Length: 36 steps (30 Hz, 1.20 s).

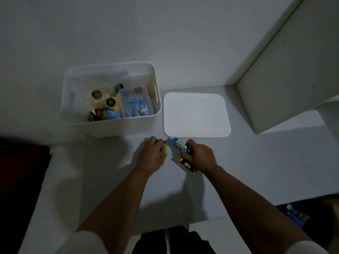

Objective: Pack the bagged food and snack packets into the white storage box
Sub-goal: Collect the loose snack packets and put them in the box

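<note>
White plastic forms the storage box (111,99), which stands open on a pale grey surface (238,171) at upper left of the work area. Inside it lie a clear bag of yellowish food (102,99) bearing dark round labels, a clear tub of blue-wrapped snacks (136,104) against the right wall, and several small packets (102,114) along the near wall. The white lid (196,114) lies flat just to the right of the box, apart from it.

In front of box and lid, both hands work close together over the surface. The left hand (153,154) has its fingers curled round a bright green packet (166,148), of which only a narrow edge shows. The right hand (199,154) grasps a blue snack packet (178,144) with white lettering, whose free end points toward the lid. A brown snack packet (189,166) sits partly beneath the right hand; whether the hand holds it or merely covers it cannot be told. A white panel (286,79) leans at right. Blue wrappers (295,215) lie in shadow at the lower right edge.
</note>
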Motion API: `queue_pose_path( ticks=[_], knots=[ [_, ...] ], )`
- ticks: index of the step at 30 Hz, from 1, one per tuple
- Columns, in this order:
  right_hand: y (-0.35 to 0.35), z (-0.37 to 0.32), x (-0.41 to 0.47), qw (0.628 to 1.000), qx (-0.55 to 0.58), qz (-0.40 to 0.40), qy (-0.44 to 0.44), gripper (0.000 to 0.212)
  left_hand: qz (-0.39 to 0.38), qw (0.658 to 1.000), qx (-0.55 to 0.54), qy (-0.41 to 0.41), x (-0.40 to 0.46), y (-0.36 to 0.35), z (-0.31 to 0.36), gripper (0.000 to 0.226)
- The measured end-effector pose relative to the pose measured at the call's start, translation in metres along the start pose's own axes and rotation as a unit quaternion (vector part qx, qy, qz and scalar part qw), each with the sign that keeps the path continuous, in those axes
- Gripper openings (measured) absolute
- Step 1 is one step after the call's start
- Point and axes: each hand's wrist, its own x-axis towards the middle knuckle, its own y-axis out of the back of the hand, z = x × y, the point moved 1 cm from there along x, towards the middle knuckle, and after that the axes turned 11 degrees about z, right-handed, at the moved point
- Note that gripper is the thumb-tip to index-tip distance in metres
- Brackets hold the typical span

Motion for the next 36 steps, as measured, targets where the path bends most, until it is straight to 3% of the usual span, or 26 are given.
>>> queue_pose_path(
  ticks=[5,10,12,17,20,23,25,27,30,36],
  knots=[
    [0.076,-0.059,0.06,0.985,0.105,0.12,-0.06,0.033,0.101,0.971,-0.191,0.098,0.035,0.076,0.025,0.022],
    [0.134,-0.134,0.13,0.975,0.164,0.152,-0.009,0.033,0.166,0.968,-0.166,0.09,0.074,0.152,0.02,0.026],
    [0.14,-0.166,0.153,0.978,0.163,0.13,0.012,0.031,0.192,0.966,-0.129,0.115,0.093,0.176,0.003,0.021],
    [0.114,-0.236,0.185,0.988,0.13,0.054,0.057,0.032,0.188,0.94,-0.089,0.269,0.128,0.216,-0.059,0.012],
    [0.08,-0.27,0.193,0.99,0.109,-0.032,0.08,0.035,0.181,0.924,-0.118,0.315,0.134,0.224,-0.086,0.027],
    [0.054,-0.288,0.189,0.97,0.18,-0.155,0.053,0.049,0.142,0.909,-0.151,0.362,0.133,0.226,-0.098,0.054],
    [0.047,-0.288,0.188,0.964,0.198,-0.173,0.028,0.051,0.134,0.907,-0.148,0.372,0.13,0.226,-0.101,0.064],
    [0.049,-0.276,0.19,0.969,0.2,-0.141,0.017,0.043,0.133,0.913,-0.136,0.361,0.129,0.224,-0.098,0.063],
    [0.067,-0.239,0.191,0.973,0.219,-0.066,-0.023,0.027,0.123,0.918,-0.149,0.346,0.13,0.217,-0.07,0.051],
    [0.111,-0.118,0.189,0.954,0.257,0.05,-0.149,0.016,0.084,0.952,-0.163,0.245,0.161,0.173,0.029,0.029]
  ],
)
